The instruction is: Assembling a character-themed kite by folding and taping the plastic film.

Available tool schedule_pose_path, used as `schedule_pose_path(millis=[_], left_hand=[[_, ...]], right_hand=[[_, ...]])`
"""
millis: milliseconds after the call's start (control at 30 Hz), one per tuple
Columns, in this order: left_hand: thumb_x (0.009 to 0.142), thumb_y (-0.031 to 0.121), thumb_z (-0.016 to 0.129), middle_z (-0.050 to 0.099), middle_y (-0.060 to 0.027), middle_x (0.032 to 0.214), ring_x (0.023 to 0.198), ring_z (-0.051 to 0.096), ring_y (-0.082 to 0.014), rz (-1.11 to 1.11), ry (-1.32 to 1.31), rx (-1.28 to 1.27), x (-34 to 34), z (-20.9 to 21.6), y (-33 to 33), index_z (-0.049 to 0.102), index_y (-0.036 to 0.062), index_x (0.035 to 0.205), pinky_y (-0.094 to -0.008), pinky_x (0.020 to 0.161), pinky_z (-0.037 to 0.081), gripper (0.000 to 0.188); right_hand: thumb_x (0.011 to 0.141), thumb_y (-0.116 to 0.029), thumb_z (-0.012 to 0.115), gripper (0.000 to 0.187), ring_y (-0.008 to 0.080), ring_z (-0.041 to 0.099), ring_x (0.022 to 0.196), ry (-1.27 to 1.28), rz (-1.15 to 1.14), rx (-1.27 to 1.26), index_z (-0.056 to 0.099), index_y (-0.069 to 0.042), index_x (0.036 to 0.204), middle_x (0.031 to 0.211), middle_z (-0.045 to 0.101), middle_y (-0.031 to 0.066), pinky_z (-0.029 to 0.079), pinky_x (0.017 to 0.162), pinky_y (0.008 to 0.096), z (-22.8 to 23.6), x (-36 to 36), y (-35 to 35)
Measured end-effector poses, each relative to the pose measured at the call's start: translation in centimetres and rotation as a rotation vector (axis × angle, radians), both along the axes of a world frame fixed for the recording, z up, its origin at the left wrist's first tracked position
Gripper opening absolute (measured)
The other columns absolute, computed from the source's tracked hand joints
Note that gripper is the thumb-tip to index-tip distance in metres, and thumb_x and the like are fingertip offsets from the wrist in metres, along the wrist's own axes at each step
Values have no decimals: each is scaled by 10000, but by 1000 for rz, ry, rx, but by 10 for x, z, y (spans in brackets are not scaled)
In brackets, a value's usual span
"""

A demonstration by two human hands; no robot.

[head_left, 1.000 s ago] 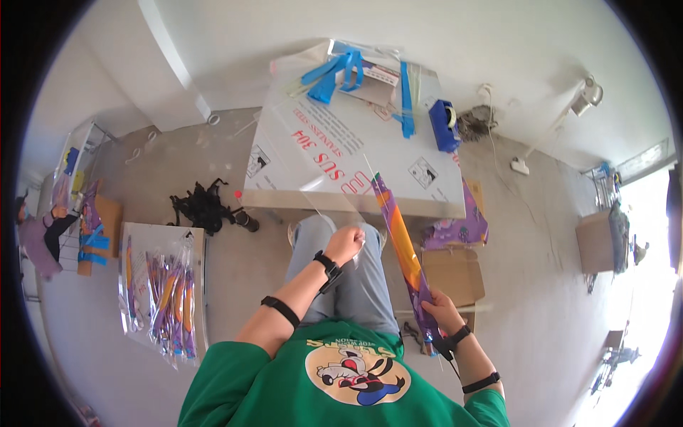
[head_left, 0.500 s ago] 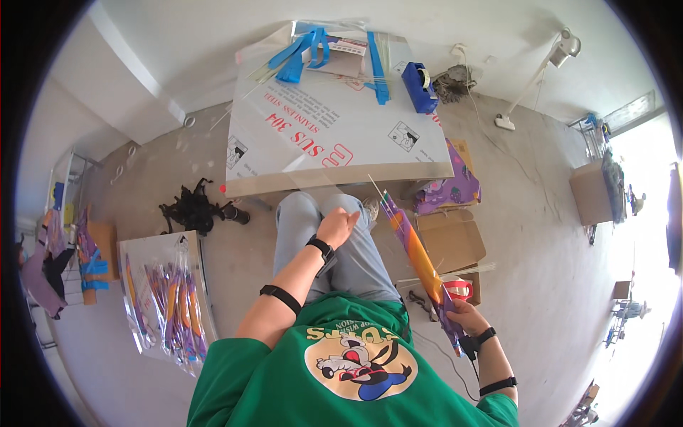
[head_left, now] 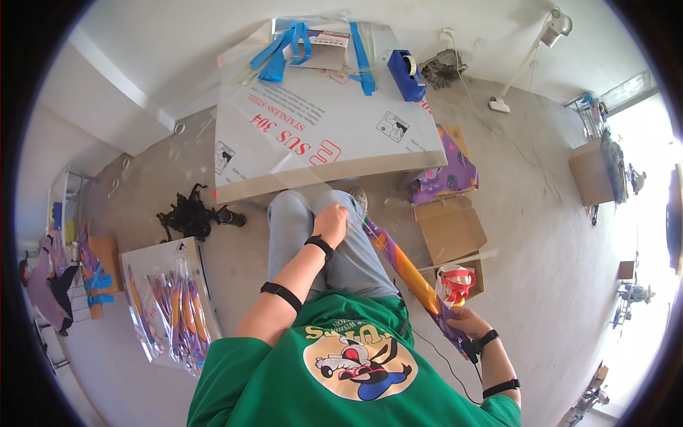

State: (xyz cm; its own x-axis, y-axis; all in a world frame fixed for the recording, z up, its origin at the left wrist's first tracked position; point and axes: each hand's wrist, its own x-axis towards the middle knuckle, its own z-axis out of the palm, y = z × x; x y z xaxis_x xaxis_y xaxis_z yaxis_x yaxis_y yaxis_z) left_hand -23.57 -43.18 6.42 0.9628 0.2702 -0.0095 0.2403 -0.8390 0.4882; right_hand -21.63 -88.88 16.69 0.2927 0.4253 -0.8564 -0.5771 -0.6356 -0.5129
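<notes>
My right hand is closed around the lower end of a long, slim folded bundle of purple and orange printed sheet. The bundle slants up and left across my right thigh, its narrow tip close to my left hand. That left hand is closed above my knees, fingertips pressed together. Something faint and see-through shows just beyond its fingers, too unclear to name. In front of my knees stands a table covered with printed protective film.
Blue strips, a small box and a blue tape dispenser lie on the table. Open cartons stand at right. A low board at left carries several wrapped bundles. A person is at far left.
The bundle's tip has swung left and down toward my left hand, and its thin protruding rods no longer stand out. My left hand has shifted slightly left; the view has moved a little.
</notes>
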Motion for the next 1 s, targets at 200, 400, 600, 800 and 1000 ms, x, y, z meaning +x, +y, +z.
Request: schedule_pose_path(millis=[200,400,600,800,1000], left_hand=[[767,86,604,587,-143,829,784,600,-346,205,-123,-126,-1,-12,0,554,53,762,-441,659,492,60],[764,91,614,576,-139,811,764,590,-343,227,-212,-92,0,-13,-2,535,55,783,-437,667,489,89],[743,107,634,552,-104,881,841,576,-296,62,-258,98,0,4,-9,536,57,816,-405,676,507,132],[735,116,631,539,-78,878,864,573,-256,-41,-168,168,2,10,-14,548,72,834,-373,682,517,136],[746,112,604,540,-78,883,859,571,-260,-50,-157,160,0,3,-16,545,72,837,-378,678,513,115]], right_hand=[[866,-34,581,243,62,541,756,-65,116,-30,575,11,1104,884,596,-22,462,703,199,22,1,3],[868,-36,575,258,69,546,761,-76,156,-75,578,4,1123,877,604,-10,465,706,206,29,2,1],[856,-40,589,240,78,549,753,-176,153,-137,605,5,1091,876,615,-4,468,691,222,61,1,17],[804,-92,610,257,242,630,742,-588,410,-276,632,-66,1058,837,659,138,497,706,324,111,-3,41],[803,-85,570,129,336,619,708,-893,647,-407,616,-39,915,729,626,168,499,637,399,141,-16,63]])
